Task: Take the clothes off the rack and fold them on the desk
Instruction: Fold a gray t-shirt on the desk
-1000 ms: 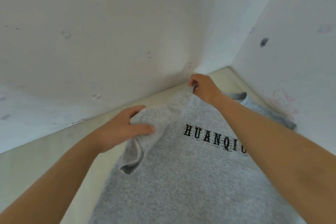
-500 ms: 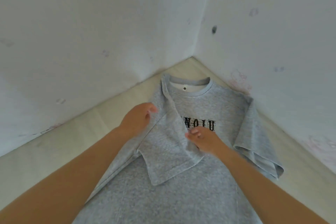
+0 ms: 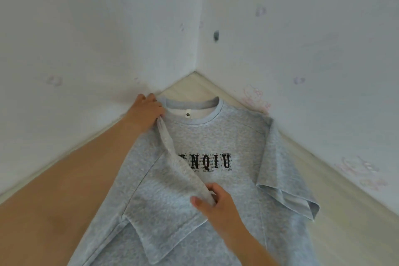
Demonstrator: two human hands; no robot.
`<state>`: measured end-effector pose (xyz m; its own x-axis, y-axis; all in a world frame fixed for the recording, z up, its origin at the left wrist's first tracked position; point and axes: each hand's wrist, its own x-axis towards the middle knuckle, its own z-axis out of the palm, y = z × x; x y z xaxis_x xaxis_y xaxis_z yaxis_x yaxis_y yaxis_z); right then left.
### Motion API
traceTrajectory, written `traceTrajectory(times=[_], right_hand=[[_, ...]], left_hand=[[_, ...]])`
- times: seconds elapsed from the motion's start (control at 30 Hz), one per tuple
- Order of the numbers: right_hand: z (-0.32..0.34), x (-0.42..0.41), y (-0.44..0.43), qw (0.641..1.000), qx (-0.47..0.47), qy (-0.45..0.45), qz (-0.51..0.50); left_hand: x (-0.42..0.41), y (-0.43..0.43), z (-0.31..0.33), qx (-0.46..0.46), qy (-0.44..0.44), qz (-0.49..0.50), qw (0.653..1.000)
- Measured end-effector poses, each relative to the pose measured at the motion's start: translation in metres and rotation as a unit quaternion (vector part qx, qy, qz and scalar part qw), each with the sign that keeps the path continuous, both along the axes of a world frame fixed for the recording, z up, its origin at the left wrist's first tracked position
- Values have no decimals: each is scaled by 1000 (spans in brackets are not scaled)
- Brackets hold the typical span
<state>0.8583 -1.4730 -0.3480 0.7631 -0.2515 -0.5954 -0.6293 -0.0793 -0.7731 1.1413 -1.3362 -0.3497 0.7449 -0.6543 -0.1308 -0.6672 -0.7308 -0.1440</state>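
Head view shows a grey T-shirt lying front-up on the bench, collar toward the wall corner. Left hand grips the shoulder fold beside the collar; right hand pinches the folded-in sleeve edge. If either pinch slips, the flap could spring open. Across the shirt, the other sleeve lies rumpled and may crease the fold.

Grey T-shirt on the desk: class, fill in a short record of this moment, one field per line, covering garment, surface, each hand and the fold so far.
Garment: grey T-shirt, front up, black lettering
Surface: pale desk in a wall corner
Left hand: pinching fabric beside the collar
Right hand: gripping the folded-in sleeve's edge
Fold so far: left sleeve over chest; other sleeve rumpled, unfolded
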Motion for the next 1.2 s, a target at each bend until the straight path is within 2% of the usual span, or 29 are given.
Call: traceTrajectory(times=[0.1,0.2,0.23,0.3,0.4,0.5,0.6,0.7,0.8,0.87,0.97,1.07,1.2], right_hand=[[3,-6,2,997,50,22,-50],[32,10,-9,955,214,-16,-206],[42,20,-18,947,216,-45,-234],[50,49,-38,957,121,-85,-249],[24,92,-66,969,-86,-88,-214],[-15,108,-81,977,-164,-29,-132],[-22,100,-83,984,-147,7,-103],[-20,90,-82,992,-108,-2,-72],[-18,93,-83,974,-182,-104,-87],[-19,100,-82,966,-221,-115,-65],[-20,99,-86,976,-211,-52,-14],[-18,88,-93,984,-181,4,-1],[-3,62,-92,991,-107,67,53]], left_hand=[[14,10,-6,-114,58,56,990],[33,26,-2,-211,108,63,969],[37,28,0,-228,105,60,966],[41,29,3,-237,100,82,963],[37,21,-7,-219,57,135,965],[24,17,-28,-197,51,149,968],[8,22,-38,-186,46,175,966],[7,29,-32,-183,33,197,963],[12,30,-30,-190,41,228,954],[7,28,-31,-204,41,255,944],[-11,28,-34,-220,33,270,937],[-52,39,-30,-242,-20,220,945],[-143,54,-24,-257,37,151,954]])
